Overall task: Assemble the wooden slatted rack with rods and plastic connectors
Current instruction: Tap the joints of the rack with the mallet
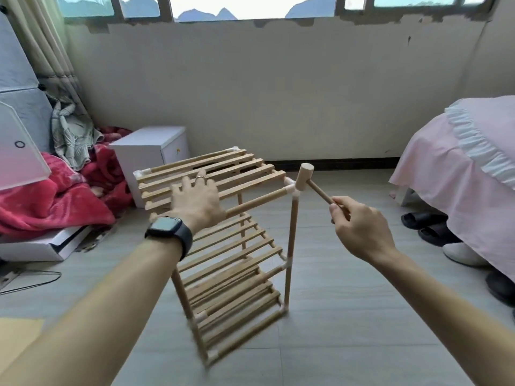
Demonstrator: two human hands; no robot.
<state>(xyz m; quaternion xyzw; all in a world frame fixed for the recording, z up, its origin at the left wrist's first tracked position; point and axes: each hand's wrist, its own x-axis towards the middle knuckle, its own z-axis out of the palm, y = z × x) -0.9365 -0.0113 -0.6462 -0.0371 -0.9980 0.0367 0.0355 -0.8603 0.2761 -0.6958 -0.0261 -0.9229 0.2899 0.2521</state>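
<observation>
A three-tier wooden slatted rack (237, 246) stands upright on the tiled floor in the middle of the view. White plastic connectors join its rods at the corners. My left hand (196, 200) lies flat on the top shelf's slats with fingers spread. My right hand (359, 227) grips the handle of a small wooden mallet (305, 176). The mallet's head rests on the white connector (296, 190) at the top front right corner of the rack.
A white box (147, 154) stands behind the rack on the left, next to a red blanket (55, 201) and clothes. A bed with a pink cover (459, 168) fills the right side, with slippers (429, 227) beneath it. A wall runs behind.
</observation>
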